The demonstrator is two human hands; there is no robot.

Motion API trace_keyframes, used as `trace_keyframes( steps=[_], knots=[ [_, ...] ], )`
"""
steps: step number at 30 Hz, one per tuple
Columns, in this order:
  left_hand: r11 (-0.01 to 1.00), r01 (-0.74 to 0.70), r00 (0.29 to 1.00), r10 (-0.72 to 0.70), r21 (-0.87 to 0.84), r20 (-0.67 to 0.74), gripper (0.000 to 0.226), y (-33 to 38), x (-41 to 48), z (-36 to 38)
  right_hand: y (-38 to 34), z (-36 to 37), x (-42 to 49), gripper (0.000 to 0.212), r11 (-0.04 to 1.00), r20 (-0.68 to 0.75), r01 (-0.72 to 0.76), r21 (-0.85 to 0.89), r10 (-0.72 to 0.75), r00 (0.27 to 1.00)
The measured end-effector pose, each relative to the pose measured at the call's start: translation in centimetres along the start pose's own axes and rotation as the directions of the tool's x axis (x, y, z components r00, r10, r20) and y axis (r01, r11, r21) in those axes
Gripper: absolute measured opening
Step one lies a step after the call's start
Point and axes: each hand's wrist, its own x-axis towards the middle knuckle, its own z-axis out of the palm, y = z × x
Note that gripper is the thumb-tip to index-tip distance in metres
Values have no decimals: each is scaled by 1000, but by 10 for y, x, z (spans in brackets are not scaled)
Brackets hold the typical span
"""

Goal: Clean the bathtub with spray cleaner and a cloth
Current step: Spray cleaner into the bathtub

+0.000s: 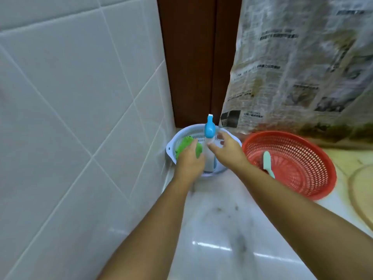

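Observation:
A pale blue perforated basket (176, 141) sits in the corner on the white ledge. In it stand a spray bottle (209, 130) with a blue trigger head and a green cloth (184, 145). My left hand (190, 160) reaches into the basket and grips the green cloth. My right hand (227, 148) is at the bottle's clear neck, with fingers spread and relaxed beside it; no firm grip shows.
A red perforated basket (314, 156) holding a pale green brush (268, 163) stands to the right. A newspaper-print curtain (302, 63) hangs above it. Grey tiled wall (70, 98) on the left, brown door frame (193, 57) behind, glossy white ledge (218, 229) below.

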Motion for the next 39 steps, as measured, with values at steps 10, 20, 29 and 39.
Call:
trace_keyframes(
  steps=[10,20,29,39],
  knots=[
    [995,51,998,-48,-80,39,63,-7,14,2,2,6,20,39,995,27,94,13,-95,995],
    [962,-128,987,147,-240,63,109,7,-50,-8,-44,-53,-61,32,944,-17,318,85,-318,948],
    [949,-160,981,184,-270,64,106,-12,-203,-28,-64,-68,-198,24,879,148,434,195,-464,873],
    [944,75,984,-122,-323,-130,96,-85,-429,-38,-65,3,-358,34,864,497,274,421,-473,728]
  ],
)
